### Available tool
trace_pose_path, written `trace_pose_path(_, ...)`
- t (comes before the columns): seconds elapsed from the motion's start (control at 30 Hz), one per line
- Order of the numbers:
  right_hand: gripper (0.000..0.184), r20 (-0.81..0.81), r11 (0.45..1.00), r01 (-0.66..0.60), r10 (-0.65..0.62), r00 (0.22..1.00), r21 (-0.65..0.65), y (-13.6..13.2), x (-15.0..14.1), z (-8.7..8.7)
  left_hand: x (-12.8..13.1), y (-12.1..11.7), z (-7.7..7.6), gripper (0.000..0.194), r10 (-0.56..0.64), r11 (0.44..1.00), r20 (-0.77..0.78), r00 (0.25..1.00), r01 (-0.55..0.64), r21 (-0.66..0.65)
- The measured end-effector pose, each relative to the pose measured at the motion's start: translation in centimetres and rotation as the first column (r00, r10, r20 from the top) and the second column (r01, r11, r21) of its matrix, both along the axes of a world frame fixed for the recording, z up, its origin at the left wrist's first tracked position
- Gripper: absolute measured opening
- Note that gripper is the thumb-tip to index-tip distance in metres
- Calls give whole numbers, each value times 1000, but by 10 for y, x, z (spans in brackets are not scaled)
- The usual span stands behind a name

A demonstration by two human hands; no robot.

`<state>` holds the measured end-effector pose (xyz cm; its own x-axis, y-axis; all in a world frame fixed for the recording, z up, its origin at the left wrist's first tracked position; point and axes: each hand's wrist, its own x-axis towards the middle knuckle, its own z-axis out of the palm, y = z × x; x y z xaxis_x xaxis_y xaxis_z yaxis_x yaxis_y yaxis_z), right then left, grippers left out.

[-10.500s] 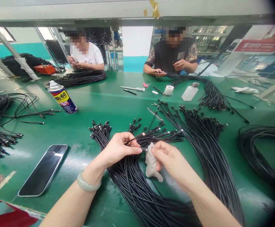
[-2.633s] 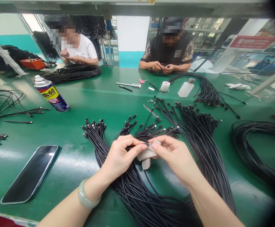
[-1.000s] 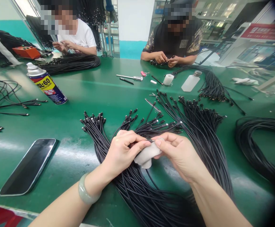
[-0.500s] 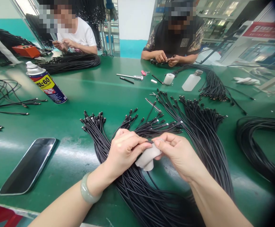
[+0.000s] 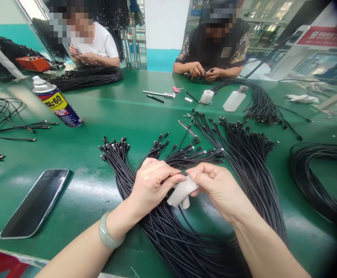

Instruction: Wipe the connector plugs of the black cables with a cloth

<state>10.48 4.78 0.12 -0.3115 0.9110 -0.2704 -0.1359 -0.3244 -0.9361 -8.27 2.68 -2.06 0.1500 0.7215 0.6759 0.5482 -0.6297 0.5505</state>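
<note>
My left hand (image 5: 156,178) pinches the black plug end of a cable (image 5: 182,174) between thumb and forefinger. Opposite it, my right hand (image 5: 211,180) is closed on a white cloth (image 5: 182,192), which it presses at the tip of that plug. The cloth's loose part hangs down below my fingers. Under both hands lies a thick bundle of black cables (image 5: 168,235), its plugs fanned out just beyond my left hand. My fingertips partly hide the plug and where the cloth touches it.
A phone (image 5: 35,204) lies at left, with a spray can (image 5: 57,102) behind it. Another cable bundle (image 5: 252,166) and a coil (image 5: 315,173) are at right. Tweezers (image 5: 188,129), calipers (image 5: 158,94) and a clear bottle (image 5: 235,99) lie farther back. Two people work across the table.
The hanging part of the white cloth has shifted slightly. My hands stay in nearly the same place. The co-worker at far left has raised their hands a little.
</note>
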Motion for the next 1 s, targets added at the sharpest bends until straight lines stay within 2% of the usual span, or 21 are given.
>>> trace_pose_path(0.23,28,-4,999,4,-4,1000,-37,-1,-2,2,0,1,-2,11,6,999,-46,999,-4,38)
trace_pose_path(0.43,23,-69,996,-13,7,998,-83,-1,0,6,0,-2,4,7,-24,982,94,995,41,-183)
trace_pose_path(0.6,24,-24,999,-11,10,1000,-53,0,0,5,1,-2,6,11,-25,950,166,986,75,-302)
trace_pose_path(1.0,31,34,999,-5,4,999,34,-1,-2,4,3,-3,5,10,-33,944,168,985,86,-319)
